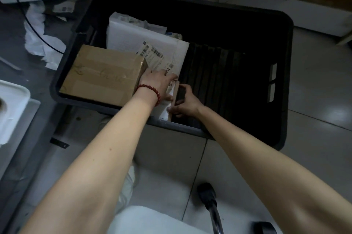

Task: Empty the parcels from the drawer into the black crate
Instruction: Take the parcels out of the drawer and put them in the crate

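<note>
The black crate (282,88) sits on the floor ahead of me. Inside it, at the left, lies a taped cardboard box (102,75), with white padded mailers (137,43) bearing barcode labels behind and beside it. Both hands reach into the crate's near edge. My left hand (159,83), with a red bead bracelet at the wrist, and my right hand (185,100) both hold a small flat parcel (170,98) standing on its edge beside the box. The drawer is out of sight.
The crate's right half shows a dark ribbed bottom (219,81). Crumpled white paper (38,43) and a black cable lie on the floor at left. A white tray (11,108) is at the far left edge. A chair leg and castor (209,199) stand near my feet.
</note>
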`<state>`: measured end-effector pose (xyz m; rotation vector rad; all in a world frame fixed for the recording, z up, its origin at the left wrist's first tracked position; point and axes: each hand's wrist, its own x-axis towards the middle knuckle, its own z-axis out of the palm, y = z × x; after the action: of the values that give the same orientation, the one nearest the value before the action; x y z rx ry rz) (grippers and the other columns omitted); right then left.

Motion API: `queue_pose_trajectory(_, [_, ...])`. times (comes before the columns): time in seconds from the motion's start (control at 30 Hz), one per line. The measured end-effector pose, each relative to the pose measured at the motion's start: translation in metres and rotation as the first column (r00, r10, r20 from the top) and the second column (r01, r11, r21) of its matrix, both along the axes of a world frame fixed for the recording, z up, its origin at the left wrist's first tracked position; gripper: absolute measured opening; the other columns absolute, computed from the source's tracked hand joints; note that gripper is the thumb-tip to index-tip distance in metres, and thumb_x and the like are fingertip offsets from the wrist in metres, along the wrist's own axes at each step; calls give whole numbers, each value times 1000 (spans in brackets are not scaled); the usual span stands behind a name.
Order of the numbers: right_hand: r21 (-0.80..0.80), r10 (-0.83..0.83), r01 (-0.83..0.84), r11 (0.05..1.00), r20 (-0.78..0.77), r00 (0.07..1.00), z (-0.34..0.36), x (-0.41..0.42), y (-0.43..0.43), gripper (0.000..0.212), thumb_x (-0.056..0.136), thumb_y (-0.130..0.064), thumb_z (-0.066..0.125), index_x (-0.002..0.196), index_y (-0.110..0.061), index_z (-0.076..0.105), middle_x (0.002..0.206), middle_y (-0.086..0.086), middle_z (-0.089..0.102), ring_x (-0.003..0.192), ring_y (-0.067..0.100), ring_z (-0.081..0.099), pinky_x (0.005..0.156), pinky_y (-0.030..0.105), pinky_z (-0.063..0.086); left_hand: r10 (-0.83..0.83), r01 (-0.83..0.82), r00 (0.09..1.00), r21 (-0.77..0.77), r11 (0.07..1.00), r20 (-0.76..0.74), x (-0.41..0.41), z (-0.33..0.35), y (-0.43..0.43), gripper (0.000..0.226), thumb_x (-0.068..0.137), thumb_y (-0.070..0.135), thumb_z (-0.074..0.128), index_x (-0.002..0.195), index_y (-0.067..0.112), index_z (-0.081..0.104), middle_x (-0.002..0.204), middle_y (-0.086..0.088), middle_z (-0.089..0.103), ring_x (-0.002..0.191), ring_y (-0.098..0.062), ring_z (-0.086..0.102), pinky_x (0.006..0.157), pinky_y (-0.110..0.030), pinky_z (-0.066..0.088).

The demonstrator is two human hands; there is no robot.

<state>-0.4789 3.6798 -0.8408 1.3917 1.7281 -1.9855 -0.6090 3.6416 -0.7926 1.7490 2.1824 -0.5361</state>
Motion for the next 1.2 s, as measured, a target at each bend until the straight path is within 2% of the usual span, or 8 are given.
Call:
queue_pose_trajectory(0.2, [91,33,-38,995,57,998,2,-19,-2,93,75,-12,80,144,-23,19,123,17,57,98,28,65,56,26,57,-83,81,987,-16,997,-135,4,1,-5,59,92,56,44,142,27,33,141,-7,46,130,-27,42,112,-44,17])
queue_pose_trajectory(0.3, [165,87,-103,981,101,991,2,-20,1,96,73,-17,82,145,-22,19,123,16,57,103,29,64,75,35,59,-42,40,989,-18,999,-139,11,0,-6,64,89,58,48,141,23,34,139,-9,47,126,-28,46,110,-43,20])
queue_pose_trajectory(0.4, [206,226,-244,948,109,968,2,-10,2,100,75,-21,80,149,-20,13,128,12,59,118,28,57,100,41,48,9,-13,989,-26,1000,-150,17,0,-6,69,85,58,54,140,23,34,138,-9,47,124,-28,47,109,-44,20])
queue_pose_trajectory(0.5, [119,375,-382,917,78,924,5,5,7,99,80,-20,77,151,-20,8,140,9,53,132,24,46,111,42,37,51,-54,985,-13,998,-167,21,1,-9,67,84,56,56,139,24,36,137,-7,49,122,-27,49,107,-44,21])
queue_pose_trajectory(0.6, [200,453,-465,863,105,886,13,14,11,89,84,-25,74,150,-21,15,143,5,50,136,21,42,114,38,32,40,-40,980,5,999,-193,24,9,-13,58,87,49,55,136,22,39,135,-6,52,121,-25,50,107,-43,21])
queue_pose_trajectory(0.73, [483,479,-563,671,296,826,37,17,14,69,89,-40,64,146,-27,28,145,4,46,133,25,44,107,42,40,-148,153,939,-8,988,-309,19,34,-25,53,92,46,50,137,20,40,140,-9,48,134,-28,37,114,-45,14])
queue_pose_trajectory(0.87, [656,396,-643,394,510,763,68,17,16,59,92,-54,50,143,-30,33,141,5,48,127,28,46,94,43,42,-39,74,954,106,992,-297,14,69,-36,49,94,48,42,135,19,43,140,-7,48,133,-27,36,109,-44,21])
queue_pose_trajectory(1.2, [869,385,-446,212,345,856,144,-13,-15,50,94,-55,43,137,-30,41,134,2,56,119,25,53,83,38,47,362,-277,917,384,881,-168,-15,154,-108,43,91,50,46,125,25,54,121,-3,60,118,-26,49,95,-42,33])
